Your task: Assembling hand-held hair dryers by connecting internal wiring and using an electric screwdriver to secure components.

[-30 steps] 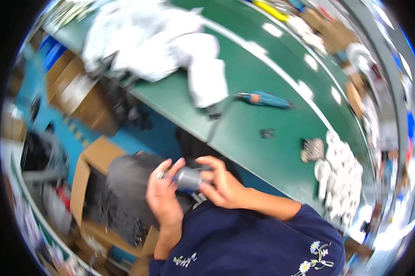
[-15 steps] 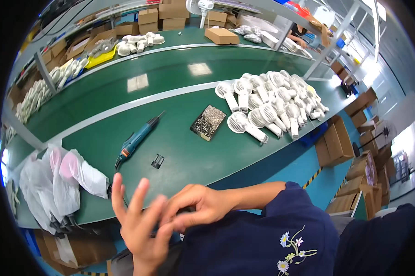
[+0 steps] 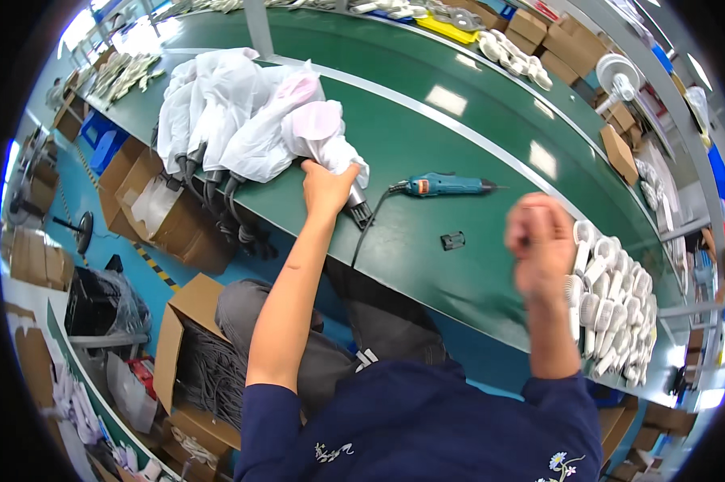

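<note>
My left hand (image 3: 328, 189) is closed around the lower end of a bagged handheld appliance (image 3: 333, 149), which lies on the green worktable (image 3: 411, 265) just left of the electric screwdriver (image 3: 447, 185); my thumb is on the side nearer that tool and my fingers are on the far side, clamped on the thin white plastic. Below my grip the grey cylindrical handle (image 3: 358, 204) pokes out of the bag, its open end pointing toward me. My right hand (image 3: 539, 241) is off to the right of the screwdriver, a little nearer me than its tip; it is blurred, with the fingers curled in, and I cannot tell whether they are pinched on anything. The screwdriver is teal with an orange patch, its bit pointing right, and its dark cord (image 3: 370, 233) drops from the back end toward me, passing close beside the handle. Just on my side of the screwdriver is a small black plastic piece (image 3: 452, 240). Farther left of the screwdriver, more white-bagged appliances (image 3: 218, 112) are heaped, their grey cables (image 3: 210, 193) hanging over the edge. Well to its right, and nearer me, is a pile of white round-headed handheld pieces (image 3: 611, 305).
</note>
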Demonstrator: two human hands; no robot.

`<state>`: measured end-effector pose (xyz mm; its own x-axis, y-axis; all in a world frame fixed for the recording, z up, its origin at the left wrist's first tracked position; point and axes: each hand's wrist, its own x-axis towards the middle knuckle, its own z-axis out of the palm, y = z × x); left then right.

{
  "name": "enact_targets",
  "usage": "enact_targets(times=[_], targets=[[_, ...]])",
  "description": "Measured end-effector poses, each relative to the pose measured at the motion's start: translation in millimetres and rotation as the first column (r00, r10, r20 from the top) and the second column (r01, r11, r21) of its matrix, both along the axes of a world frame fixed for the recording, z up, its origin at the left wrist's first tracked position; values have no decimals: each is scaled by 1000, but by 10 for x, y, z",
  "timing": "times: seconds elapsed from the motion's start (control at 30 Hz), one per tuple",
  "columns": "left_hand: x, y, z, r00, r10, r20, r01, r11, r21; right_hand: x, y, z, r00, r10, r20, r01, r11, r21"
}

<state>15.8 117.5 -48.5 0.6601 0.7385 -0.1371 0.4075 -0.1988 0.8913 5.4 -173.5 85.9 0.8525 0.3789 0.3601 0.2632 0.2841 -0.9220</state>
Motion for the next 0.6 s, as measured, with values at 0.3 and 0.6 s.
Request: enact_targets(times=[0.3,0.6], targets=[[-369,-129,318,729,145,669,232,867,-441,-109,736,-929,865,247,-436,-223,969,107],[-985,-47,476,508,395,766,320,738,-593,-330,1194,-1053,962,241,-129,-263,946,-192]])
